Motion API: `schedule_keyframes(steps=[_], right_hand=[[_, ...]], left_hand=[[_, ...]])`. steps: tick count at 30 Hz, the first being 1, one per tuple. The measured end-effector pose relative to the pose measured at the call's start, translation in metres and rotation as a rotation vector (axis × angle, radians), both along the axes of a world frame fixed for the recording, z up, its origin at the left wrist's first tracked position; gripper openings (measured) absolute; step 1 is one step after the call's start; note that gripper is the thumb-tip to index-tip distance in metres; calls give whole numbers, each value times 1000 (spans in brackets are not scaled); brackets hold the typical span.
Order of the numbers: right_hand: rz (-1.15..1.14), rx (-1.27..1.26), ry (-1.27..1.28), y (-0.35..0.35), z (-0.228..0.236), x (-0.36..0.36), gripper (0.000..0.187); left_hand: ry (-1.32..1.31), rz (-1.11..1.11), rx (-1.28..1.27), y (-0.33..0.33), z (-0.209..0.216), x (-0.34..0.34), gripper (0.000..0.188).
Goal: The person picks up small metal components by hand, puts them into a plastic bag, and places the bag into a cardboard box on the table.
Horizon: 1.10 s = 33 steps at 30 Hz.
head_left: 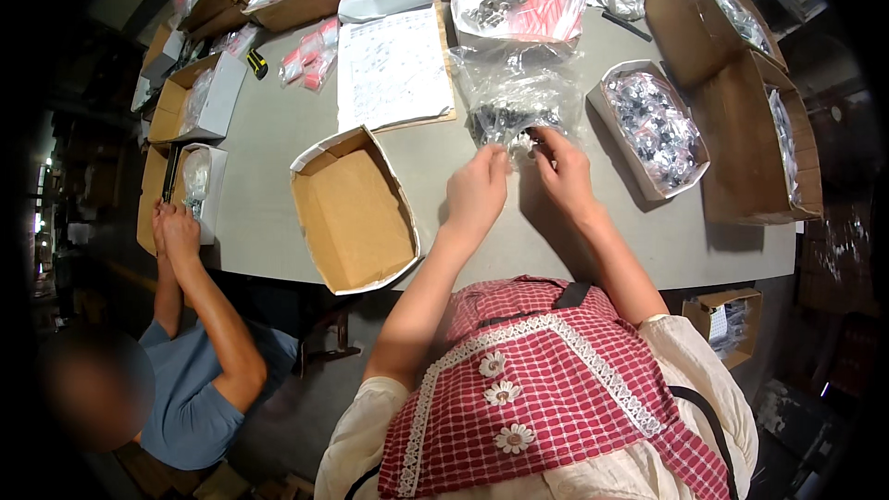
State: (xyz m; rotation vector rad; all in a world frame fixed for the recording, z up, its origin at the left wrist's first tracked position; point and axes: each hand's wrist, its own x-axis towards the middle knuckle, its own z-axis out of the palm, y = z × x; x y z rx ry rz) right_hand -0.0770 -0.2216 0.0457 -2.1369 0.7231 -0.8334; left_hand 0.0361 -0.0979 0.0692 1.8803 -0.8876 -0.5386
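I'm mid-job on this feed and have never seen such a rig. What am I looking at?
There is no machine here, just a person's bare left hand and right hand. The single picture comes from a fisheye camera on that person's head, looking down, so straight edges bend. The fingers of both are at the near end of a clear plastic bag with dark contents; the exact grip is too small to make out. Also on the grey table: an open cardboard box and papers to the left, and a box of shiny packets to the right. The hands at far left are a co-worker's.
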Motion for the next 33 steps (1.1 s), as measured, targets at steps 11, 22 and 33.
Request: schedule_keyframes(steps=[11, 22, 33], right_hand=[[189, -498, 376, -13, 17, -38, 55], [69, -686, 235, -41, 71, -19, 26], [133, -648, -59, -28, 132, -33, 22]], left_hand=[[-906, -155, 48, -1, -22, 3, 43], [-747, 137, -148, -22, 36, 42, 9], [-594, 144, -380, 6, 88, 41, 6]])
